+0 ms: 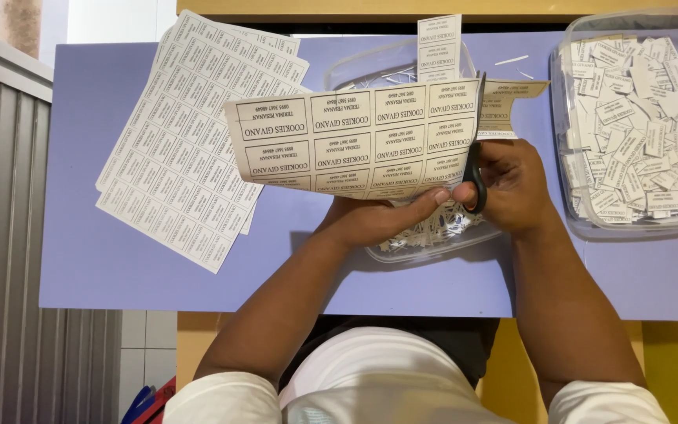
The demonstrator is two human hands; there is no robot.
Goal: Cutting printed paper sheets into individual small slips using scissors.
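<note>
My left hand (378, 218) holds up a pale sheet of printed labels (355, 141) by its lower edge, thumb on top. My right hand (515, 188) grips black-handled scissors (476, 169), whose blades run up along the sheet's right edge. To the right of the blades a narrow cut strip of labels (508, 110) hangs off. Both hands hover over a clear plastic tub (425, 239) holding paper trimmings.
A stack of uncut label sheets (190, 133) lies at the left on the lilac table top (103, 259). A clear container (637, 126) full of cut labels stands at the right. A short label strip (439, 47) sticks up at the back. A grey ribbed wall (1, 235) is at far left.
</note>
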